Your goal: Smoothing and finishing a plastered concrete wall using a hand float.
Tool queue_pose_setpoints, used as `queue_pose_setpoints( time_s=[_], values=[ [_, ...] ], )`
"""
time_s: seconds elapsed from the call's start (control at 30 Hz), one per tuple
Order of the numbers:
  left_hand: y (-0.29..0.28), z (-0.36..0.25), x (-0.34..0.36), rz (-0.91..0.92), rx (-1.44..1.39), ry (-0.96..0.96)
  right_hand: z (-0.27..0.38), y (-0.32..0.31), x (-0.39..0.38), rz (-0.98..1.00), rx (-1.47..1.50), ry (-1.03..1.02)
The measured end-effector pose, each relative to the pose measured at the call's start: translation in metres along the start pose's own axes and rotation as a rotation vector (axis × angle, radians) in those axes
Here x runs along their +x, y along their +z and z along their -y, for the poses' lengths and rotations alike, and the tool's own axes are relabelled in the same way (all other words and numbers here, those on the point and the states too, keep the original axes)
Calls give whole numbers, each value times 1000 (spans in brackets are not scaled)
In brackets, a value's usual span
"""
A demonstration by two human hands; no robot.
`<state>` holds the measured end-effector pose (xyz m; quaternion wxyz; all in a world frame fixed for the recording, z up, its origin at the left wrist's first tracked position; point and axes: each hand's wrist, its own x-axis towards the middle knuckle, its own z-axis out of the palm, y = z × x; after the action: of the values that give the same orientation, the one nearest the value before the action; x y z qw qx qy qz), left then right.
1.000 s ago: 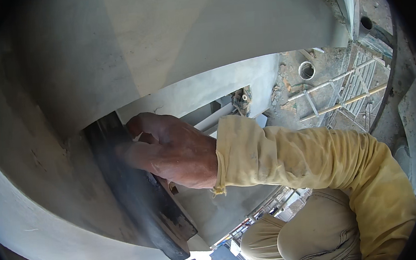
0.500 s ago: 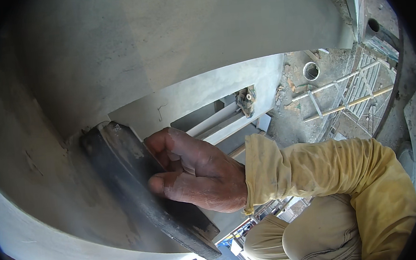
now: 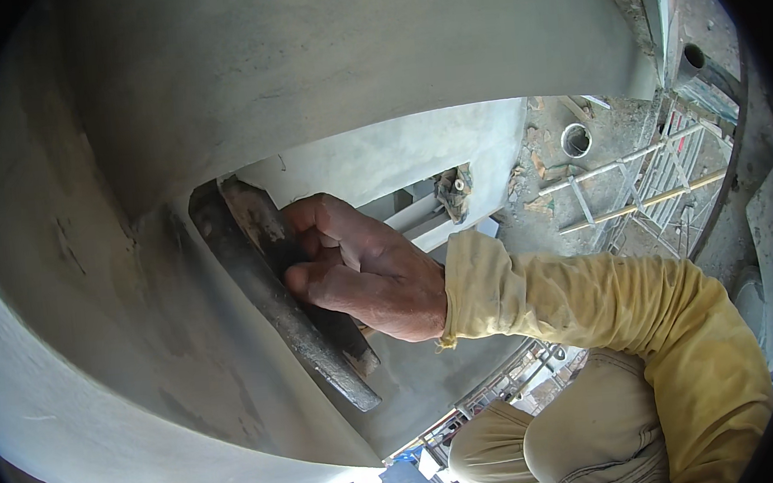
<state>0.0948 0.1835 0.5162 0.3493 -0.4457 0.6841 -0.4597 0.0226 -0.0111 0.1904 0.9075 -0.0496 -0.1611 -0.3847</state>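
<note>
Head view: the right hand point(image 3: 371, 274), thumb and fingers closed on its raised back, holds a long, narrow, dark float point(image 3: 268, 296), scuffed and pale-smeared near its ends. It slants along the right edge of a grey plastered band point(image 3: 205, 356). Around are a smooth curved wall point(image 3: 345, 54), dusty ground point(image 3: 540, 234) and a ladder-like frame point(image 3: 642, 202).

A smooth, curved grey plaster band point(image 3: 174, 313) has a long, dark, straight-edged tool point(image 3: 268, 292) set along its right edge; below at right, a dusty grey floor point(image 3: 540, 229) bears brown rubble scraps point(image 3: 539, 159) and a white, round, open-ended cylinder point(image 3: 568, 144).
</note>
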Motion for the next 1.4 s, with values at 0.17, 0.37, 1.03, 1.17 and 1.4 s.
queue_pose_setpoints(
  time_s=[0.17,0.37,1.03,1.17,1.4],
  values=[
    [1,1,-4,3,7,7,1,0,24,26,-269,-186],
    [-2,1,-9,8,11,15,1,-8,51,-98,-104,323],
    [-2,6,-25,36,-44,-5,-2,5,-8,-26,-53,-88],
    [-1,2,-21,25,-39,-3,12,21,-20,16,20,-161],
    [0,6,-23,35,-44,-9,14,9,29,-46,-207,-17]
  ],
)
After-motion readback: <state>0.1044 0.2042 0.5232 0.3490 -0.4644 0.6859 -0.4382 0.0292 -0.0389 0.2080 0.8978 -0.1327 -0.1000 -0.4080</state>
